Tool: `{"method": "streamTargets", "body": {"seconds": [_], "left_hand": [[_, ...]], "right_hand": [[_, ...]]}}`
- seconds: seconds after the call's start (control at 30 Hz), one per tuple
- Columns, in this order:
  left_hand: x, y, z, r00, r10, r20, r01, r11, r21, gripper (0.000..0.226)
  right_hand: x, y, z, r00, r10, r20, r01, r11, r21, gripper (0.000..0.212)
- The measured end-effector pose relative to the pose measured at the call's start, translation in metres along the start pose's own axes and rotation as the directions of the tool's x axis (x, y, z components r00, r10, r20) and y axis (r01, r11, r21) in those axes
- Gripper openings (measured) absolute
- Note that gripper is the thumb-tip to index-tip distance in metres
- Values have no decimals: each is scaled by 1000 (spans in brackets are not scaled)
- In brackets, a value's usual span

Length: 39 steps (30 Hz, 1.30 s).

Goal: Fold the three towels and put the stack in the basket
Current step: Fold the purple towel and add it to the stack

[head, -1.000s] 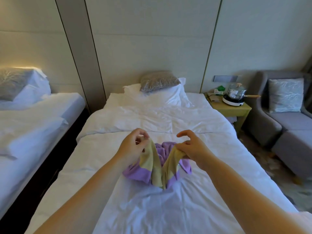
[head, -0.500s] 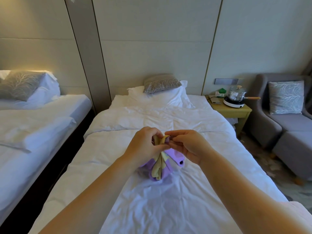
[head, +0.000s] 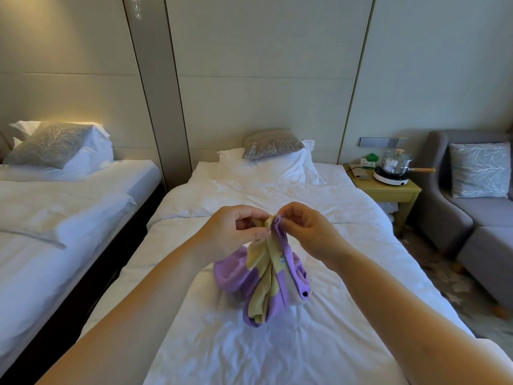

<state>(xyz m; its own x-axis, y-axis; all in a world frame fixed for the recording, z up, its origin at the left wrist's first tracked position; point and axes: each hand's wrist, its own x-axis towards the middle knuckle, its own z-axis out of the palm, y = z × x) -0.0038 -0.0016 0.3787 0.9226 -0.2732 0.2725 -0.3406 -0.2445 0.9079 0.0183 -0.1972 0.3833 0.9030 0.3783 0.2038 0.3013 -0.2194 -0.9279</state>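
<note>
Head view, looking down a white bed (head: pixel 222 354) from its foot end.

- Left hand (head: pixel 233 232): grip closed, thumb and curled fingers pinching the top of the towel (head: pixel 273 297).
- Right hand (head: pixel 311 232): grip also closed, fingertips pinching the same top edge. The two hands meet, touching or just apart; cannot tell which.
- Towel: purple with yellow patches, gathered into a narrow bunch at the pinch and hanging down from it. It is held over the middle of the bed, about midway between the side edges. Purple folds bulge out left and right lower down and seem to rest on the sheet. Whether the lowest tip touches the sheet, cannot tell. A small pale label shows on the hanging part. One cloth or several in the bunch: cannot tell.
- Both forearms bare, reaching in from the bed's foot end.
- Head end of bed: white pillows (head: pixel 266 168) with a grey patterned cushion (head: pixel 273 143) on top.
- Second bed (head: pixel 55 218) off the left side edge, with a dark gap between.
- Beyond the right side edge, near the head end: small yellow bench (head: pixel 388 190) carrying a lidded steel pot (head: pixel 395 162) on a white hotplate (head: pixel 391 177).
- Grey sofa (head: pixel 472 232) to the right of that.
</note>
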Motion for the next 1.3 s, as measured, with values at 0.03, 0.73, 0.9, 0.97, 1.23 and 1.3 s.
{"method": "streamTargets", "body": {"seconds": [0.03, 0.73, 0.9, 0.97, 1.23, 1.3], "left_hand": [[-1, 0, 1, 1000, 0, -18, 0, 1000, 10, 21], [-1, 15, 4, 990, 89, -113, -62, 974, 217, 13], [1, 50, -24, 950, 187, -249, -124, 960, 249, 12], [-1, 59, -38, 926, 201, -321, -119, 959, 258, 13], [-1, 66, -93, 778, 199, -596, 44, 929, 367, 26], [7, 74, -101, 742, 189, -644, 71, 932, 355, 25]], "right_hand": [[-1, 0, 2, 1000, -3, -25, 3, 1000, 6, 8], [-8, 13, -3, 985, -2, 173, 0, 1000, 10, 9], [6, 20, 1, 956, 16, 293, 52, 973, -224, 18], [13, 16, 5, 936, 35, 349, 80, 947, -310, 19], [39, -51, -4, 937, -319, 145, 342, 921, -186, 27], [43, -64, -3, 928, -320, 189, 359, 904, -234, 26]]}}
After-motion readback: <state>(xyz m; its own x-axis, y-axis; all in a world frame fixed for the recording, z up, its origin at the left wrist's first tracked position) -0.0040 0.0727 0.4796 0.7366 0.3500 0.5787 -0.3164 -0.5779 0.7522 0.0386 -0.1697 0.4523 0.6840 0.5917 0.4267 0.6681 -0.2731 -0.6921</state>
